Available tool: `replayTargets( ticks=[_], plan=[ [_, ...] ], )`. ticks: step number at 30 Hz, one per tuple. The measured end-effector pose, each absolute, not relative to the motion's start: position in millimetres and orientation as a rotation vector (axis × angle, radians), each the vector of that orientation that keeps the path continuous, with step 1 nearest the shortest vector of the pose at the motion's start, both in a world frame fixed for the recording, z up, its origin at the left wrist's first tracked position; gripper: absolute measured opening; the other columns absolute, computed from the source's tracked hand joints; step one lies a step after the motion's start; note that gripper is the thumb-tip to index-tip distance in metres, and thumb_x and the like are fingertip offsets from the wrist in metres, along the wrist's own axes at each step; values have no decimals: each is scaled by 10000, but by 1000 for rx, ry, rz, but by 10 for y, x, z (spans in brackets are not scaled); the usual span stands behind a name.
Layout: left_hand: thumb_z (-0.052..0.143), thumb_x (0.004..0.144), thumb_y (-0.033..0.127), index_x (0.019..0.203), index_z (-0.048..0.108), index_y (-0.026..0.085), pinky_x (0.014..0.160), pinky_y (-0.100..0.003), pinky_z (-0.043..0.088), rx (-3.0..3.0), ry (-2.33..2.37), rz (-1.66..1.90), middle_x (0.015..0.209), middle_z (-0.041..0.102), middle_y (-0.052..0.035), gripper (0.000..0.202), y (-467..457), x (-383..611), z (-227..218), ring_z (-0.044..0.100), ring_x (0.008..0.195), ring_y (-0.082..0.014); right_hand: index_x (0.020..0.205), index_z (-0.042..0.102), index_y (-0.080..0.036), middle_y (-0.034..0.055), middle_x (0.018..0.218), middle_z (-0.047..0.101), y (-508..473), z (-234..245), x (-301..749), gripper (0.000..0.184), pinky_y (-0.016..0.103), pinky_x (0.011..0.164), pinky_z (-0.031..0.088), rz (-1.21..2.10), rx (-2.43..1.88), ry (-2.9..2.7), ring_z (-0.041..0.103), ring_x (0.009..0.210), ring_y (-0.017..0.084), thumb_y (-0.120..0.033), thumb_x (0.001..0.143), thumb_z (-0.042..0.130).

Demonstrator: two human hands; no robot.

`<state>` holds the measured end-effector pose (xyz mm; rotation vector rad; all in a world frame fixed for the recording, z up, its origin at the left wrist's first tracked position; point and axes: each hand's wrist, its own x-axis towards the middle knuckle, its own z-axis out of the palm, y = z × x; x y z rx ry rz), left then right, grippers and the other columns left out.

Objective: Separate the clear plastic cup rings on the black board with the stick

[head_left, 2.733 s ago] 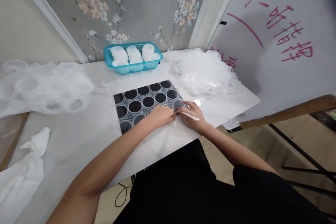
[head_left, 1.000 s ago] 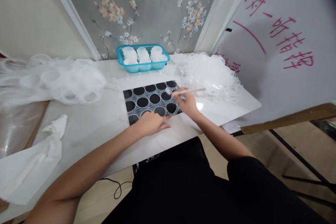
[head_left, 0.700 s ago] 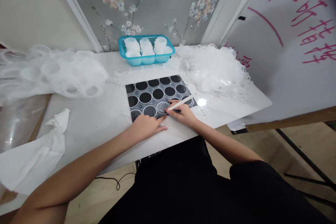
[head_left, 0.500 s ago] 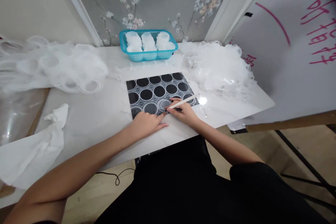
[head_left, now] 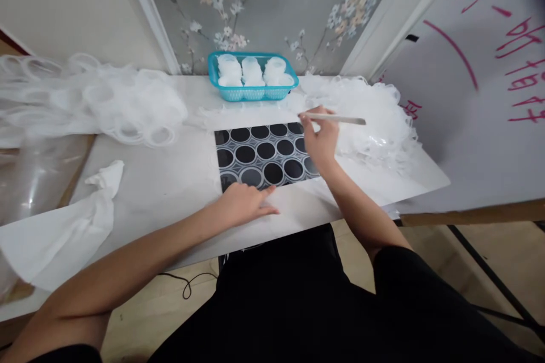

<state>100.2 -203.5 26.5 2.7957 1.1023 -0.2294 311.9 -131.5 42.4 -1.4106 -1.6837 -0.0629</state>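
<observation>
A black sheet [head_left: 266,151] printed with rows of white-ringed circles lies flat on the white table. Some front-row circles look greyer than the deep black ones. My left hand [head_left: 243,204] rests at the sheet's front edge, index finger and thumb stretched apart, holding nothing. Over the sheet's far right corner is my right hand [head_left: 322,139], closed around a thin white stick-like tool [head_left: 347,119] that points out to the right. Whether its fingertips also pinch something small and clear, I cannot tell.
A blue basket [head_left: 254,94] with stacked white round pieces stands behind the sheet. Heaps of clear ring-patterned film lie at left [head_left: 128,99] and right [head_left: 366,108]. Crumpled white paper [head_left: 85,227] is at the left. A whiteboard [head_left: 451,142] stands close on the right.
My right hand has lifted from the sheet's front edge and moved away to its far right corner with the tool. A front-row circle that looked whitish now shows black. My left hand stays put.
</observation>
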Motion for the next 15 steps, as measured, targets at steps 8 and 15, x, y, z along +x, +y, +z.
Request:
replayTargets(
  ticks=[8, 15],
  plan=[
    [271, 853, 713, 1385, 429, 76, 502, -300, 361, 2858, 1174, -261, 614, 661, -128, 845, -2301, 774, 258, 642, 587, -261, 782, 695, -231, 30, 841, 717, -1937, -37, 2548, 158, 382, 969, 465, 758, -1095, -2039, 595, 1096, 238, -287, 864, 572],
    [249, 895, 660, 1378, 434, 90, 498, -303, 363, 2888, 1173, -184, 842, 707, -143, 769, -2298, 625, 123, 662, 680, -251, 790, 706, -255, -2, 888, 742, -1931, -114, 2597, 168, 419, 1067, 394, 817, -1078, -2042, 632, 1056, 215, -233, 868, 558]
  ],
)
